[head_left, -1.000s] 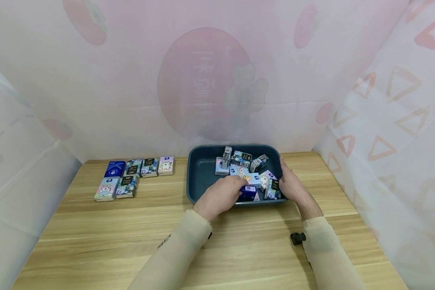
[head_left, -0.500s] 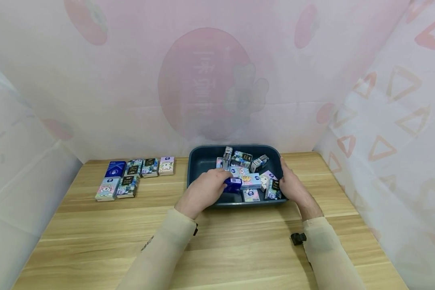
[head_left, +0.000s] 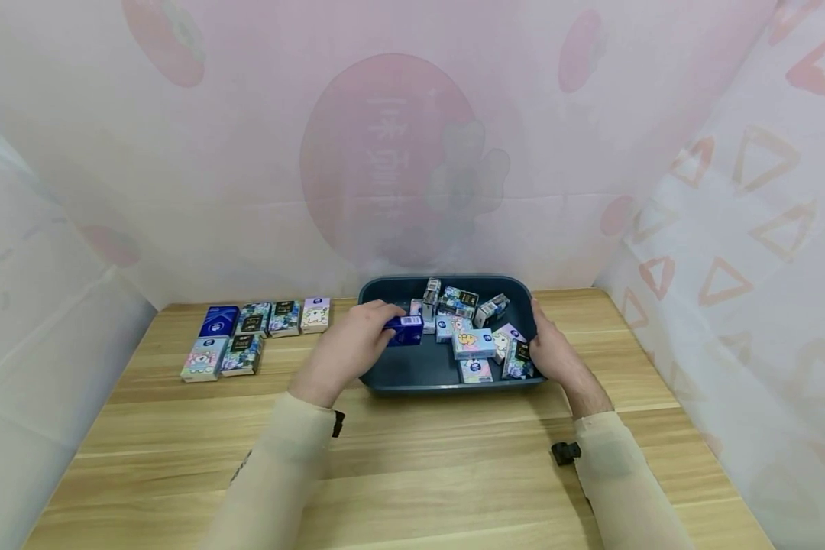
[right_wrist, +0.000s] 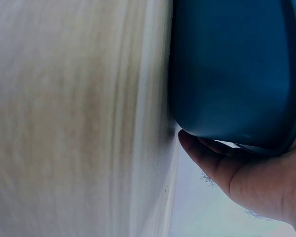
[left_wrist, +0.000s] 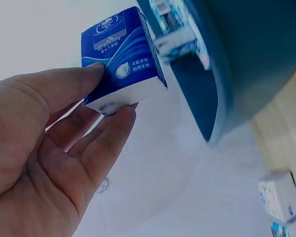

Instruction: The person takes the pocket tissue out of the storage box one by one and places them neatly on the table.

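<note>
Blue pack (head_left: 407, 331) moved L over tray (head_left: 419, 372) on wood tbl (head_left: 447, 481), pinkish backdrop (head_left: 247, 153) bhd

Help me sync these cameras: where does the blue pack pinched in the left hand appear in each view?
Head: the pinched blue pack, just below centre.
Left wrist: upper part, left of centre.
Right wrist: not in it.
Shared landmark: the dark teal tray, in all three.

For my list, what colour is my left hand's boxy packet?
The boxy packet is blue with paler curves, clearest in the left wrist view.
</note>
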`<state>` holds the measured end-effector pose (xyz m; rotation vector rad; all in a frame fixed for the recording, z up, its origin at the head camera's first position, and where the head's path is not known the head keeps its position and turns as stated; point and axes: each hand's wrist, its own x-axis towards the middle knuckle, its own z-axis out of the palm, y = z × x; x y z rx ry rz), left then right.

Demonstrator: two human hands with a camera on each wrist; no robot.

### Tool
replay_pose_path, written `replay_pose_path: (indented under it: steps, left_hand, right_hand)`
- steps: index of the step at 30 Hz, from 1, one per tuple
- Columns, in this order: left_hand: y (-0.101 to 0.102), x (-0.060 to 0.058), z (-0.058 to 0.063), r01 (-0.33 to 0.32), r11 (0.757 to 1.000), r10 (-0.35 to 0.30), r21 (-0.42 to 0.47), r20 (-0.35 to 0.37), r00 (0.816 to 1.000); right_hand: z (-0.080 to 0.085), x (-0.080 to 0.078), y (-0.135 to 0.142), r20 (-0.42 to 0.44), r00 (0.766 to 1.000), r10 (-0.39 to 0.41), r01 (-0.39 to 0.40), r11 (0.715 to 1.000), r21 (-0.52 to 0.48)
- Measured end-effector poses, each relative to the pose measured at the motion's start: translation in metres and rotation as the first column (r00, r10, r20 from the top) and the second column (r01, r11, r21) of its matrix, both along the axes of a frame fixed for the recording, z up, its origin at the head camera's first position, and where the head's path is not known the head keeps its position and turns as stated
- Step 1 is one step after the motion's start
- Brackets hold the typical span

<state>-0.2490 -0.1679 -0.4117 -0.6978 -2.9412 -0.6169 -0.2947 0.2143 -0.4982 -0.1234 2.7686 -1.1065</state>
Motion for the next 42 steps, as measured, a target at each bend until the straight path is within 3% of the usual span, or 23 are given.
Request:
replay_pose_path:
  steps: [22,28,42]
  left_hand:
    - [-0.079,-0.003,0.002,-0.117,0.992,0.120,0.047,-0.049,0.992]
    - [-0.098,-0.003,-0.003,-0.146,0.989,0.148,0.030,-0.096,0.984]
    - [-0.123,-0.001,-0.015,-0.192,0.980,0.186,-0.044,-0.109,0.976]
  right_hand:
    - [-0.001,-0.001,0.000,0.000,1.000,-0.004,0.004,1.000,0.010]
    - [-0.001,-0.002,0.001,-0.013,1.000,-0.001,0.001,1.000,0.005]
    - [-0.001,-0.001,0.000,0.000,1.000,-0.005,0.005,1.000,0.010]
